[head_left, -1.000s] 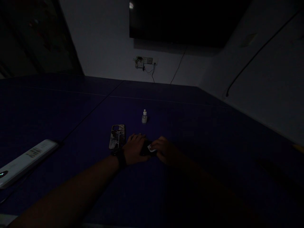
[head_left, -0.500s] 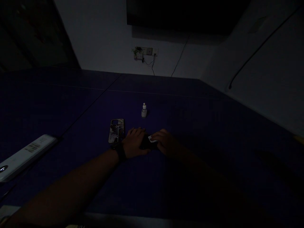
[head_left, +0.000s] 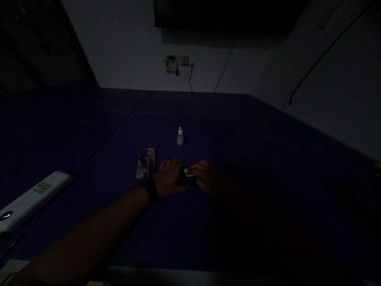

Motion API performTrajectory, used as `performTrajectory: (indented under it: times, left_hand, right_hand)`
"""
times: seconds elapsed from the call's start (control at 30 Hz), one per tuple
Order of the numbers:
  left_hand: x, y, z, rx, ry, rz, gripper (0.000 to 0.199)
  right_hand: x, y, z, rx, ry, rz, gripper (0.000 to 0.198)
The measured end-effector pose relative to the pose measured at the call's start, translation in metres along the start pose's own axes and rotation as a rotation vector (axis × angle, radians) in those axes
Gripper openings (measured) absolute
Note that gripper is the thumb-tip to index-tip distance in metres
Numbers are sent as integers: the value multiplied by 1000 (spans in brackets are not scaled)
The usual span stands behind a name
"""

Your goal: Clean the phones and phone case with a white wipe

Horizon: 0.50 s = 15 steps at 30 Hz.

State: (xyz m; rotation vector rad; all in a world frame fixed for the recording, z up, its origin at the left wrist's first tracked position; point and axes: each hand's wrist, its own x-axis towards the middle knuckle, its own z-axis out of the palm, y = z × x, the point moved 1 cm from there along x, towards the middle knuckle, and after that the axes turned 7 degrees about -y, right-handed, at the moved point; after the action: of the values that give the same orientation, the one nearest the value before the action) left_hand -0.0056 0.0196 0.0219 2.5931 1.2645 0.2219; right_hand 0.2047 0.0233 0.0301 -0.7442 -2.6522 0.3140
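Note:
My left hand [head_left: 169, 178], with a dark band at the wrist, grips the left end of a dark, flat smartphone [head_left: 189, 181] lying sideways on the blue surface. Pressed against the phone's upper face is a small white wipe [head_left: 188, 172], held under the fingertips of my right hand [head_left: 206, 177]. Just left of my left hand lies a patterned phone case [head_left: 146, 163] with a camera cut-out. A small dropper bottle [head_left: 180, 138] with a white cap stands upright beyond my hands. Dim light hides the phone's details.
A long white device [head_left: 34, 198] with a label lies at the left on the blue tabletop [head_left: 238, 147]. Wall sockets [head_left: 177, 61] with cables are at the back, below a dark screen [head_left: 223, 14]. Another cable [head_left: 321, 59] hangs at the right.
The wipe and my right fingers have shifted slightly left and up on the phone. My left hand stays on the phone. The whole view has tilted a little.

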Motion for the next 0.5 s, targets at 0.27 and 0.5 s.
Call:
performTrajectory:
  times: [0.27, 0.5]
  left_hand:
    - [-1, -3, 2, -14, 30, 21, 70]
    - [-1, -1, -1, 17, 27, 27, 68]
  right_hand:
    - [-4, -7, -7, 104, -14, -113, 30]
    - [2, -6, 0, 13, 65, -10, 39]
